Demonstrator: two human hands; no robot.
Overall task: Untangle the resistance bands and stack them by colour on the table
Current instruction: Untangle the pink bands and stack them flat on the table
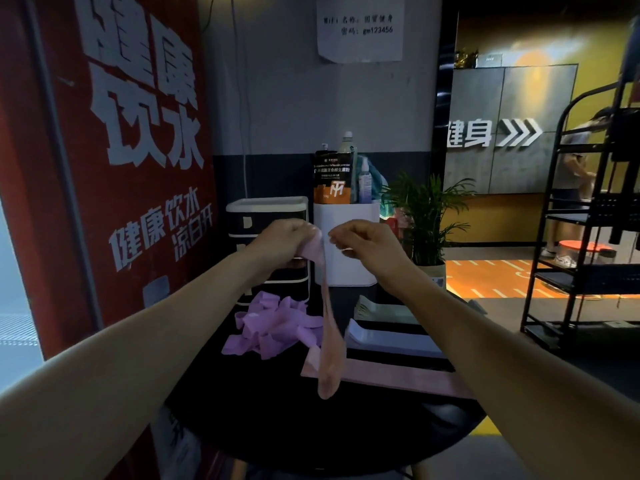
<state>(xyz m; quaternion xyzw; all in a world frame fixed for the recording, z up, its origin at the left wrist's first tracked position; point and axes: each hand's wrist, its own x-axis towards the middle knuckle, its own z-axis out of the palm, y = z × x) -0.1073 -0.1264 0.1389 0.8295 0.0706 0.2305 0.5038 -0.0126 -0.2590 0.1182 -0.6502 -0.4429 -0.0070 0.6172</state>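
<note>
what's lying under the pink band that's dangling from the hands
The pink band hangs over the black table. Its lower end overlaps the flat pink stack. Beside it lies the purple tangle. The stack's covered part is hidden.

Pink band [329,327], purple bands [273,327], black table [277,410].

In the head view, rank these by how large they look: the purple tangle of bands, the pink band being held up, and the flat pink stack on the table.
1. flat pink stack and purple tangle: similar, not ranked.
2. held pink band: narrowest, though it hangs nearer the camera.
</note>
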